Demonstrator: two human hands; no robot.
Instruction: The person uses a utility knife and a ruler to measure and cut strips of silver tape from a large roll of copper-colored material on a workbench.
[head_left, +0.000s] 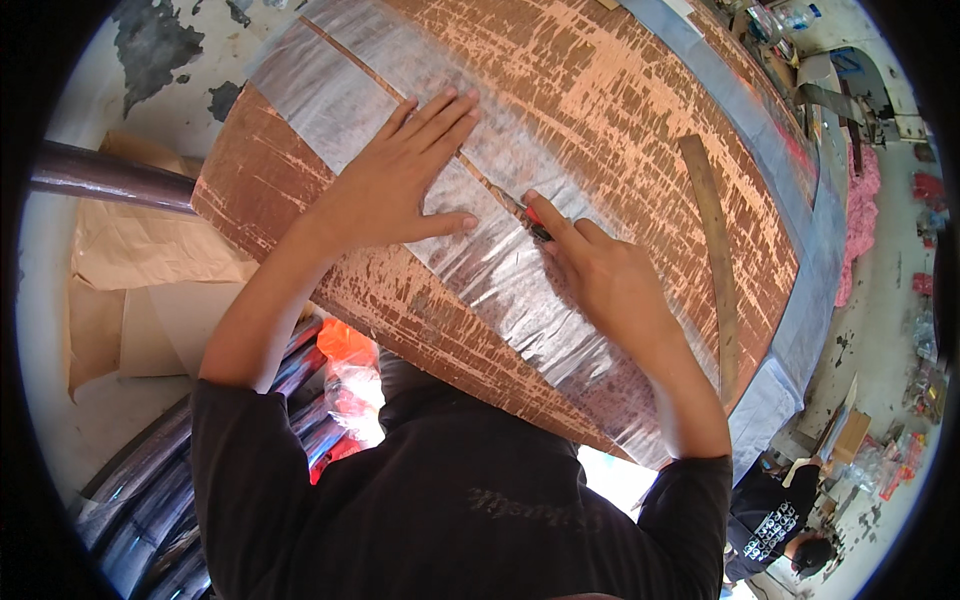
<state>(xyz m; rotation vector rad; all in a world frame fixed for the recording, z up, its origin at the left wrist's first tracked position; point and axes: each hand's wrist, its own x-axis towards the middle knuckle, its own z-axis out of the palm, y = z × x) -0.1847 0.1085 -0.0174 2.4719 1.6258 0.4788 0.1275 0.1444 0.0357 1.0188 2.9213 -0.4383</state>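
Observation:
A strip of thin, translucent plastic film [500, 275] lies across a scratched brown wooden board [600, 75]. My left hand [395, 185] rests flat on the film, fingers stretched and thumb apart, with nothing in it. To its right, my right hand [605, 275] is closed around a small red-and-black cutter knife [535, 222], index finger along its top. The knife's tip meets the film at the lower end of a narrow slit [350, 57], where brown board shows through. The slit runs toward the upper left, passing under my left fingers. My right palm hides part of the handle.
A long flat strip like a ruler [715, 250] lies on the board at right. Bluish-grey sheeting [770, 200] covers the far right edge. Dark shiny rolls [150, 480] and brown paper [150, 250] are at left. Another person [775, 520] is at lower right.

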